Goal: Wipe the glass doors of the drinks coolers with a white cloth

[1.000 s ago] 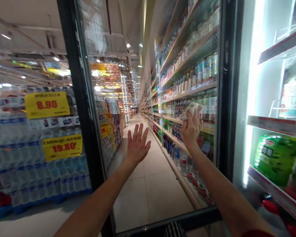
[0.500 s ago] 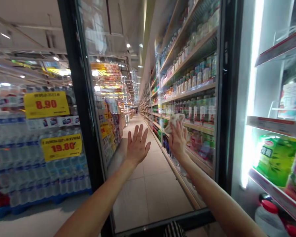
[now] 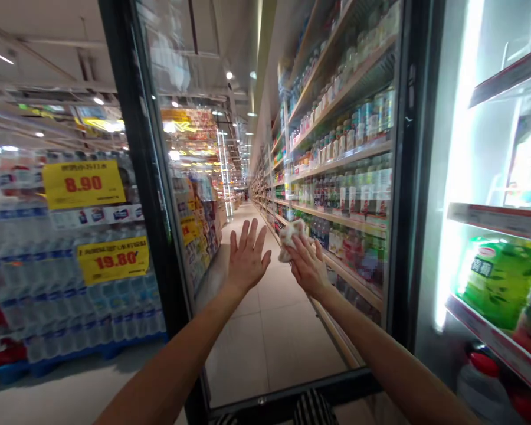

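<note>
In front of me stands a glass door [image 3: 239,366] in a black frame, with a store aisle showing in or through its pane. My left hand [image 3: 248,255] lies flat toward the glass, fingers spread, holding nothing. To its right, my right hand [image 3: 308,265] presses a pale crumpled cloth [image 3: 291,236] toward the pane. The cloth bunches out beyond the fingertips; part of it is hidden under the palm. Both arms are stretched out, and the hands are a short gap apart.
On the right is a lit fridge with shelves [image 3: 495,218], a green pack [image 3: 491,283] and a bottle with a red cap [image 3: 484,365]. Stacked water bottles [image 3: 110,321] with a yellow price sign [image 3: 112,260] stand on the left. The black door frame [image 3: 135,147] borders the pane.
My right hand has moved left and slightly down with the cloth, closer to my left hand. My left hand has stayed nearly in place.
</note>
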